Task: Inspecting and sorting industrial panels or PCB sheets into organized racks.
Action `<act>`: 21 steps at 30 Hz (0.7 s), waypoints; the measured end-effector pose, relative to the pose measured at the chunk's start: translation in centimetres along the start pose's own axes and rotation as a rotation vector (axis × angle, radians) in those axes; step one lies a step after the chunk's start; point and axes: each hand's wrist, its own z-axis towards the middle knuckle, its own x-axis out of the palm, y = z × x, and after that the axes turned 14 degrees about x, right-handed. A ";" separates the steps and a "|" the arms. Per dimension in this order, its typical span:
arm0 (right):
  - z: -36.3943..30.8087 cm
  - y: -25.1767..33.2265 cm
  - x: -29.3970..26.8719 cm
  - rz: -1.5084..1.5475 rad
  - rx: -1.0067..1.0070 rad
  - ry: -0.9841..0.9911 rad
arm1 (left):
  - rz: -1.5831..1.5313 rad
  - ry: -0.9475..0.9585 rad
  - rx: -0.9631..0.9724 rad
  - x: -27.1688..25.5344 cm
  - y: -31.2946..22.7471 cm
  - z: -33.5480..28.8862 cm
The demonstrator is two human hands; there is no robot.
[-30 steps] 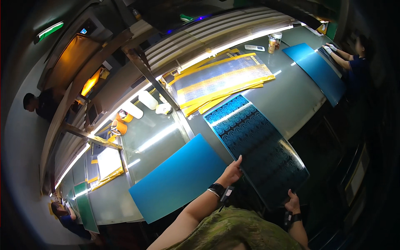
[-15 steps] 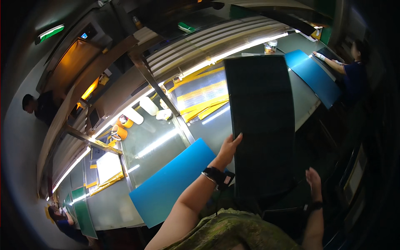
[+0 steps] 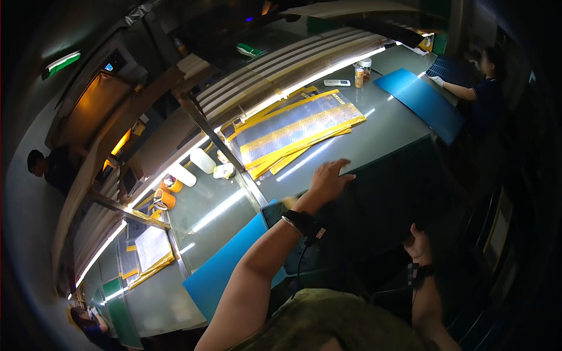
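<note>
A large dark, thin panel (image 3: 374, 202) lies slanting across in front of me, its left end over a blue sheet (image 3: 231, 263) on the bench. My left hand (image 3: 328, 181) is at the panel's far edge, thumb and forefinger spread apart, gripping nothing visible. At the near side, my right hand (image 3: 417, 245) is against the panel with its fingers curled, thumb upward; the fingertips are lost in shadow. A watch-like band (image 3: 300, 223) circles my left wrist, with a small box and cable beside it; another dark band (image 3: 419, 272) is on my right wrist.
Yellow-bordered mesh sheets (image 3: 298, 131) lie stacked on the bench (image 3: 281, 188) under a lit shelf. Behind are jars (image 3: 359, 76), orange tape rolls (image 3: 164, 199) and white rolls (image 3: 182, 175). Another person (image 3: 489, 93) works by a blue sheet (image 3: 418, 99) at right; another person (image 3: 88, 322) is at lower left.
The dark panel has swung from upright to lying slanted, uncovering the mesh sheets. My left hand has risen and its fingers have spread. My right hand has moved left to the panel.
</note>
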 end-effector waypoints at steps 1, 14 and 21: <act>-0.1 -0.7 0.9 0.013 0.020 0.000 | 0.004 0.004 -0.004 -0.9 -1.3 -0.3; 10.1 -12.9 7.2 0.794 0.146 0.172 | -1.429 -0.212 -0.912 5.6 2.3 -14.9; 1.3 -14.5 13.9 -0.114 0.490 0.002 | -1.477 -0.633 -1.171 11.8 7.3 -17.7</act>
